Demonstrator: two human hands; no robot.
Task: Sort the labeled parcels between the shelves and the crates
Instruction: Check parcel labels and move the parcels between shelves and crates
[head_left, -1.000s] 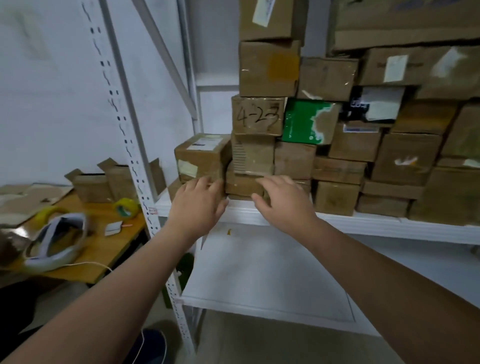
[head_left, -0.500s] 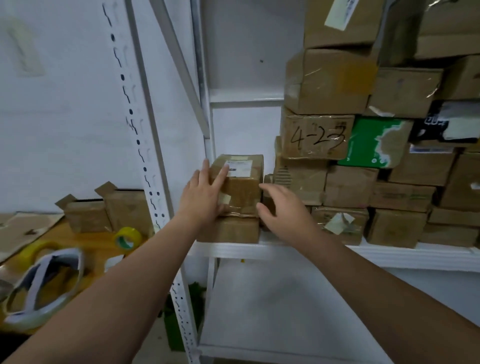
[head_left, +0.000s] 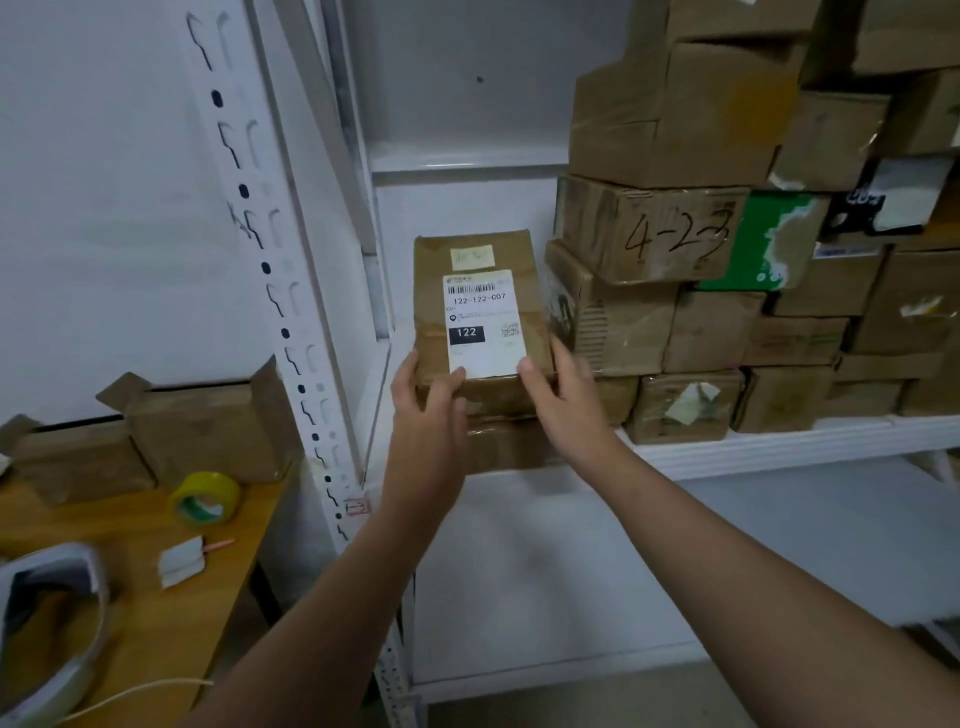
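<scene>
Half a second earlier the parcel (head_left: 480, 317) sat flat on the box below; now it was tipped up, its white label (head_left: 483, 322) reading 122-122-C07 facing the camera, so sorting could likely proceed. Its brown cardboard looked creased under glossy tape. The left hand (head_left: 428, 410) and right hand (head_left: 563, 400) clamped its lower corners, at the left end of the white metal shelf (head_left: 779, 441), beside the stacked cartons (head_left: 675, 234).

The brown cardboard parcel (head_left: 480, 317) bears a white label (head_left: 483, 325) with a black "122" block. Right of it, a green-and-white box (head_left: 774, 244). Left, yellow tape roll (head_left: 205, 498) on the orange-wood worktop (head_left: 156, 597).
</scene>
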